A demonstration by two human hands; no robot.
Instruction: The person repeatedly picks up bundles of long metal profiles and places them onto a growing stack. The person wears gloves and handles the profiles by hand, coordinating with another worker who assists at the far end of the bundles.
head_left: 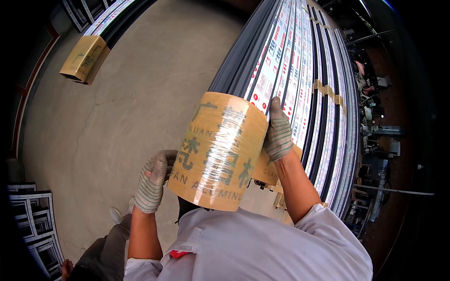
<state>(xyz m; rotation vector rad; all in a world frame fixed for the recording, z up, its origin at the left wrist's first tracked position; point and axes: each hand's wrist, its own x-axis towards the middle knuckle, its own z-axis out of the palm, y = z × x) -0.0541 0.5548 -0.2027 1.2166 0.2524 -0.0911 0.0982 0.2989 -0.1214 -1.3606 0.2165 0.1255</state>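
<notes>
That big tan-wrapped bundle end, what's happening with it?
A person in knit work gloves holds the wrapped end of a long bundle of metal profiles. The left hand grips its lower left side, the right hand presses its upper right edge. Tan printed paper under clear film covers the end. Another wrapped bundle lies on the concrete floor further off.

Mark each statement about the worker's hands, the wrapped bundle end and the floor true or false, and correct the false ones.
1. Both hands wear knit gloves. True: left hand, right hand.
2. The bundle end is wrapped in blue cloth. False: tan paper under clear film.
3. The right hand rests on the bundle end's far side. True.
4. The floor is green tile. False: bare grey concrete.
5. The long profiles lie coiled. False: they run straight.
</notes>
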